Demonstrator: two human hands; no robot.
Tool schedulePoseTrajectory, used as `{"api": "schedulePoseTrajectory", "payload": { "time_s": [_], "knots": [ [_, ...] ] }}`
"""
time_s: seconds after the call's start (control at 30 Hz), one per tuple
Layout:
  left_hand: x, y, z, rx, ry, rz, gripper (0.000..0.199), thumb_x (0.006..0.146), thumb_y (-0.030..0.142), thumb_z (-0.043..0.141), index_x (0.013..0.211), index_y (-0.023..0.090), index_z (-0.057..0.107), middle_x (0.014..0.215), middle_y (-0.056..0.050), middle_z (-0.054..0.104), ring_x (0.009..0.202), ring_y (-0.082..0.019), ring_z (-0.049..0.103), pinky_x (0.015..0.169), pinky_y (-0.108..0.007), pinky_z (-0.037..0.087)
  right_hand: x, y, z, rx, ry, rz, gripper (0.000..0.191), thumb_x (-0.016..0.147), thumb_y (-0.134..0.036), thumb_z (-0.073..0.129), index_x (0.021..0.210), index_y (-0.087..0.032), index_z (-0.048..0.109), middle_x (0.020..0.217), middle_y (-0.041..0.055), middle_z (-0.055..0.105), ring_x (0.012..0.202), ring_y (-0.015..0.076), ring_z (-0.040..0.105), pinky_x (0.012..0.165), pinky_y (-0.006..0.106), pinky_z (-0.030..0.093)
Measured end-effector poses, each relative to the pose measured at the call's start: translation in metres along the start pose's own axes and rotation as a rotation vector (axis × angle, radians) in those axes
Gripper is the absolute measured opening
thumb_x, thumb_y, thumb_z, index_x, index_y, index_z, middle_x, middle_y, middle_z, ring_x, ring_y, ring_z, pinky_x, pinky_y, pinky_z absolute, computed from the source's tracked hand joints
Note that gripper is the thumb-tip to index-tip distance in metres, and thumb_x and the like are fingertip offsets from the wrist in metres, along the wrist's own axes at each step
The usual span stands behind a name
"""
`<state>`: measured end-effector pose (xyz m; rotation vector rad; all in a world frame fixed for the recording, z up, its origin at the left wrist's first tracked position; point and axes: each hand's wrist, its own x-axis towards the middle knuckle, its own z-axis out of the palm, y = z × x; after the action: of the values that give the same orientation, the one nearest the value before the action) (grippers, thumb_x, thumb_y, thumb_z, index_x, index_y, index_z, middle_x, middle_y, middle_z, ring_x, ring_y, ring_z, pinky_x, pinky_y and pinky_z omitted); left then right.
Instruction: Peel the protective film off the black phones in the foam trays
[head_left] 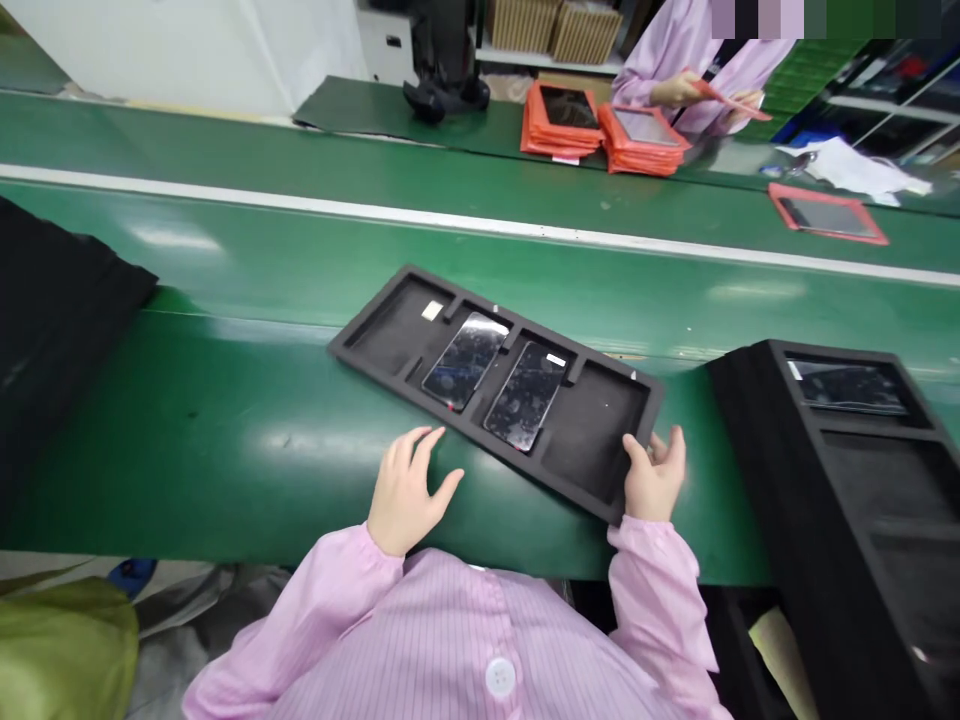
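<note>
In front of me a black foam tray lies at a slant on the green bench. Its two middle compartments each hold a dark phone screen, the left screen and the right screen. The two end compartments hold no screen; a small pale sticker shows in the left one. My right hand grips the tray's right end, thumb over the rim. Just short of the tray's near edge, my left hand hovers with fingers apart and nothing in it.
On the right stands a tall stack of black foam trays, a screen in its top one. A black pile is at far left. Across the bench, a co-worker handles a red-orange sleeve beside two stacks of red-orange sleeves.
</note>
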<state>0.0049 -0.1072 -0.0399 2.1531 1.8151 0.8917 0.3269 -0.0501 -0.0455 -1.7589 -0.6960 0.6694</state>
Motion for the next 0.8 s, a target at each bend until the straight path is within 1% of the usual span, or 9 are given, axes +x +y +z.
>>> {"api": "schedulePoseTrajectory", "payload": {
  "time_s": [0.13,0.2,0.27,0.37,0.43,0.5,0.57,0.67,0.8],
  "knots": [
    [0.024,-0.001,0.006,-0.161,-0.212,-0.240,0.050,0.092,0.050,0.052,0.132,0.021,0.047,0.108,-0.009,0.067,0.079,-0.022,0.068,0.069,-0.036,0.055,-0.058,0.001,0.020,0.107,-0.157,0.073,0.063,0.069,-0.043,0.071,0.121,-0.014,0.051,0.111,0.0104,0.063,0.098,0.0232,0.063,0.091,0.038,0.054],
    [0.041,-0.009,0.005,-0.115,-0.262,-0.348,0.053,0.090,0.055,0.052,0.128,0.019,0.050,0.108,-0.012,0.068,0.084,-0.027,0.070,0.070,-0.039,0.055,-0.090,0.007,0.025,0.184,-0.332,0.092,0.058,0.067,-0.040,0.078,0.112,-0.019,0.049,0.100,0.0046,0.066,0.085,0.0176,0.064,0.080,0.032,0.056],
    [0.058,-0.025,0.000,-0.075,-0.255,-0.411,0.055,0.087,0.057,0.053,0.126,0.018,0.052,0.112,-0.015,0.067,0.101,-0.034,0.067,0.079,-0.044,0.055,-0.113,0.011,0.024,0.218,-0.652,0.163,0.053,0.070,-0.041,0.079,0.109,-0.020,0.050,0.091,0.0024,0.066,0.066,0.0119,0.061,0.065,0.027,0.055],
    [0.075,-0.062,-0.014,-0.238,-0.334,-0.376,0.055,0.085,0.052,0.055,0.131,0.021,0.051,0.121,-0.012,0.066,0.111,-0.032,0.064,0.092,-0.045,0.054,-0.115,0.010,0.010,0.119,-1.077,0.265,0.048,0.074,-0.045,0.077,0.109,-0.017,0.058,0.093,0.0056,0.068,0.064,0.0114,0.062,0.059,0.026,0.054],
    [0.080,-0.085,-0.024,-0.425,-0.458,-0.310,0.064,0.082,0.050,0.058,0.138,0.022,0.046,0.126,-0.009,0.065,0.103,-0.027,0.068,0.089,-0.041,0.057,-0.098,0.003,-0.003,-0.028,-1.179,0.285,0.046,0.077,-0.051,0.073,0.104,-0.014,0.066,0.092,0.0084,0.070,0.070,0.0134,0.065,0.063,0.027,0.056],
    [0.084,-0.102,-0.036,-0.445,-0.533,-0.261,0.070,0.077,0.045,0.061,0.140,0.021,0.044,0.127,-0.009,0.065,0.097,-0.025,0.069,0.083,-0.038,0.059,-0.075,-0.004,-0.014,-0.146,-1.149,0.276,0.050,0.077,-0.058,0.069,0.097,-0.012,0.071,0.087,0.0091,0.071,0.069,0.0141,0.066,0.064,0.027,0.056],
    [0.092,-0.115,-0.050,-0.269,-0.559,-0.230,0.069,0.073,0.035,0.061,0.139,0.020,0.046,0.122,-0.009,0.068,0.095,-0.027,0.070,0.081,-0.040,0.059,-0.054,-0.009,-0.024,-0.195,-1.037,0.277,0.057,0.073,-0.064,0.070,0.098,-0.012,0.071,0.081,0.0077,0.069,0.065,0.0146,0.066,0.061,0.028,0.056],
    [0.113,-0.132,-0.070,0.004,-0.583,-0.184,0.071,0.069,0.021,0.058,0.140,0.020,0.048,0.120,-0.010,0.070,0.104,-0.033,0.069,0.092,-0.045,0.055,-0.031,-0.009,-0.034,-0.181,-0.797,0.254,0.068,0.065,-0.066,0.074,0.107,-0.013,0.068,0.080,0.0074,0.068,0.063,0.0153,0.065,0.057,0.028,0.056],
    [0.147,-0.143,-0.078,0.066,-0.565,-0.131,0.074,0.066,0.006,0.052,0.139,0.019,0.053,0.138,-0.009,0.060,0.128,-0.033,0.056,0.111,-0.045,0.042,-0.018,-0.006,-0.040,-0.141,-0.482,0.095,0.067,0.063,-0.062,0.076,0.107,-0.012,0.066,0.084,0.0106,0.069,0.064,0.0178,0.065,0.059,0.032,0.057]
  ]
}}
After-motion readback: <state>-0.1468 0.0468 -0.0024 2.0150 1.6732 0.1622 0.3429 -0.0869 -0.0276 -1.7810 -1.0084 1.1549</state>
